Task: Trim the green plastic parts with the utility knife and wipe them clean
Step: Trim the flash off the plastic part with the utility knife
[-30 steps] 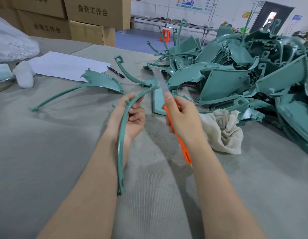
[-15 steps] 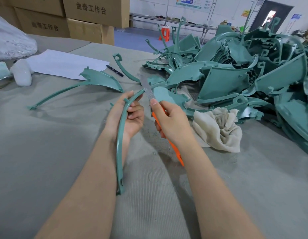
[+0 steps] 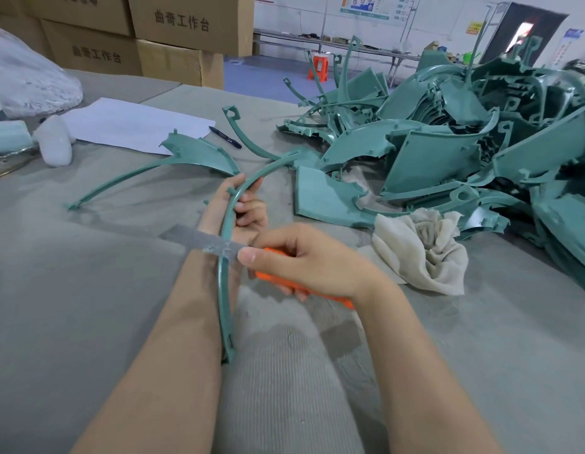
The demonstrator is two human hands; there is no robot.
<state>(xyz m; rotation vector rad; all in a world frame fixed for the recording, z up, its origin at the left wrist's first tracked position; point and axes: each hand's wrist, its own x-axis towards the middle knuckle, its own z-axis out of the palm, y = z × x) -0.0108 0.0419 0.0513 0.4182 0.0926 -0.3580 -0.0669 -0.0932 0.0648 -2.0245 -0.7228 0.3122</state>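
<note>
My left hand (image 3: 248, 208) grips a long curved green plastic strip (image 3: 226, 290) near its upper part; the strip runs down along my left forearm. My right hand (image 3: 304, 260) holds an orange-handled utility knife (image 3: 274, 278). Its grey blade (image 3: 199, 240) points left and lies across the strip just below my left hand. A crumpled beige cloth (image 3: 422, 247) rests on the table to the right of my hands. A big pile of green plastic parts (image 3: 465, 152) fills the right side.
Grey felt covers the table (image 3: 88, 306). A fan-shaped green part (image 3: 193, 155) lies beyond my left hand, with white paper (image 3: 133, 124) and a black pen (image 3: 225, 137) behind it. Cardboard boxes (image 3: 173, 31) stand at the back left, beside a white bag (image 3: 25, 80).
My right hand moved down towards me and turned the knife, so the blade now points left across the strip instead of up and away. The left hand kept its grip.
</note>
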